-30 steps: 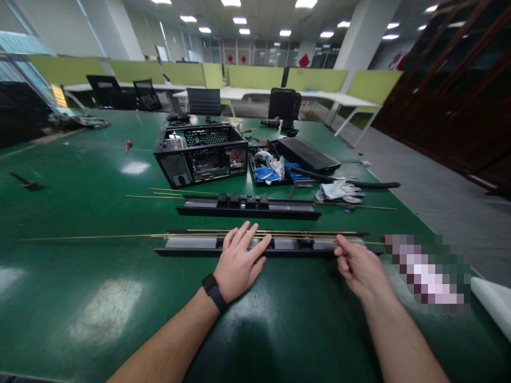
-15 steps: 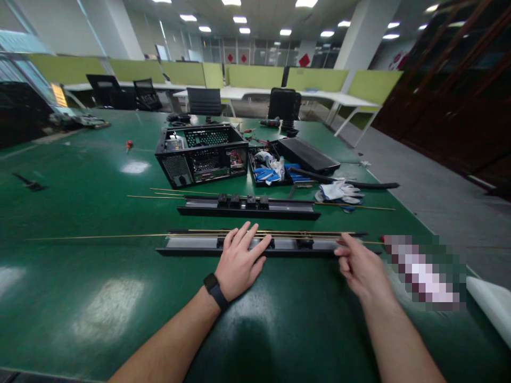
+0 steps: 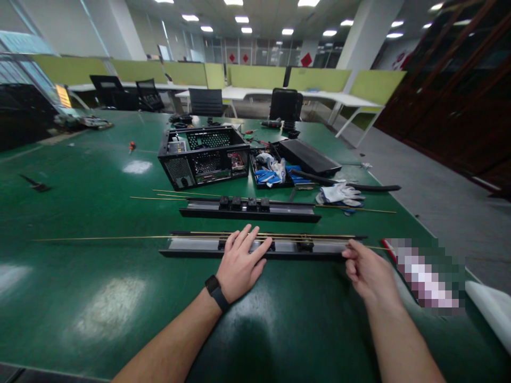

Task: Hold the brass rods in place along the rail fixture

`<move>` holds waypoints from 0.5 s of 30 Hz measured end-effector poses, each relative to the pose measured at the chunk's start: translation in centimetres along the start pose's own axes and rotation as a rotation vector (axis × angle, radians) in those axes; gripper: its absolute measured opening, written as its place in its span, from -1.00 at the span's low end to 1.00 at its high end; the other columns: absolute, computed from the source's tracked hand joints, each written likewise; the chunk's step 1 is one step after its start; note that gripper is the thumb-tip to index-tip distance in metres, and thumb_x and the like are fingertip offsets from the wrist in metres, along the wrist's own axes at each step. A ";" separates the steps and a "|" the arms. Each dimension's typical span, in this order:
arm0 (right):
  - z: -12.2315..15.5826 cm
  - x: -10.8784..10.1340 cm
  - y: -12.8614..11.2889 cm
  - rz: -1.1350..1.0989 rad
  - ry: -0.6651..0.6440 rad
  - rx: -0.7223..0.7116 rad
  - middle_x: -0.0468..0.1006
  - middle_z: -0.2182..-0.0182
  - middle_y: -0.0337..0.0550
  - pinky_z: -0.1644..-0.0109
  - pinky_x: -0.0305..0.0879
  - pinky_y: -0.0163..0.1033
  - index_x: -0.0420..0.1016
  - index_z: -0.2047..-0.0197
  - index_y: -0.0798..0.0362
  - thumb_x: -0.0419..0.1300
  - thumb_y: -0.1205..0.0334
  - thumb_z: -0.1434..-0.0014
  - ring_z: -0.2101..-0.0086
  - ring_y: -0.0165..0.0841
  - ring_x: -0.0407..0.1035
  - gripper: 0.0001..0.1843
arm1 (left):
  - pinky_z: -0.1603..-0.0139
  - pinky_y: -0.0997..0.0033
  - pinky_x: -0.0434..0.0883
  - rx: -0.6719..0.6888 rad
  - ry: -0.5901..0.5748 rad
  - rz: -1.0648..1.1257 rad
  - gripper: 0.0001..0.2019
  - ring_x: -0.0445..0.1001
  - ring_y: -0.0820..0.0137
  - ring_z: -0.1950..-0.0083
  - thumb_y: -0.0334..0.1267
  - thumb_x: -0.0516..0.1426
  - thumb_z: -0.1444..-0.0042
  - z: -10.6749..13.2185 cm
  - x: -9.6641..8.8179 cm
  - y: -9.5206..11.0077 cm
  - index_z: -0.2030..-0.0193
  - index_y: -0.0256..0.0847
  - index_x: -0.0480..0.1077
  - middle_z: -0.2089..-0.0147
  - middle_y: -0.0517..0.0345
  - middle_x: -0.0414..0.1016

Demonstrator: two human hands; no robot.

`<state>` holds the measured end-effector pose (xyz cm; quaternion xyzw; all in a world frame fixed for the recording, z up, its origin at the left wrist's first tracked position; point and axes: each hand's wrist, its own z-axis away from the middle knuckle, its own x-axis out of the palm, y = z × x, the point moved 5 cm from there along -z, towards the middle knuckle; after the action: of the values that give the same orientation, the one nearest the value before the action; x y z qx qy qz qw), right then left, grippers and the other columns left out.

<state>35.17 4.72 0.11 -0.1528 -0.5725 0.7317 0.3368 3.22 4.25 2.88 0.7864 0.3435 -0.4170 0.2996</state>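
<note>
A long black metal channel [image 3: 287,249] with a pale inner strip lies across the green table in front of me. Several thin brass rods [image 3: 99,238] run along it, one reaching far out to the left. My left hand [image 3: 241,260], wearing a dark watch [image 3: 216,292], rests over the channel's middle with fingers spread, partly covering black blocks, one of which [image 3: 305,243] shows to its right. At the channel's right end, my right hand [image 3: 369,268] is closed, thumb and index finger pinching a brass rod; the exact grip is partly hidden.
Behind lies a second channel [image 3: 249,214] with several black blocks and more rods. An open computer case [image 3: 203,157], a tray with gloves [image 3: 271,169], a black panel [image 3: 309,155] and white gloves [image 3: 341,194] sit farther back. A blurred-out item [image 3: 423,274] lies at right.
My right hand has shifted slightly right along the channel, its index finger drawn in from pointing to a pinch. My left hand stays on the channel. The view has shifted a little.
</note>
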 end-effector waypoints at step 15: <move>0.1 0.5 1.1 -0.073 -0.054 0.065 0.42 0.63 -0.30 0.86 -0.09 -0.44 0.39 0.43 0.09 0.43 0.19 0.07 0.81 -0.56 0.08 -0.71 | -0.39 -0.11 0.09 -0.003 0.002 0.013 -0.51 0.07 0.06 -0.48 -0.23 0.14 -0.26 -0.1 -0.2 0.0 -0.33 0.05 0.30 -0.43 -0.04 0.20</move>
<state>34.45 4.87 -0.83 -0.1009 -0.5627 0.7408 0.3526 3.19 4.28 3.12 0.7886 0.3392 -0.4137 0.3031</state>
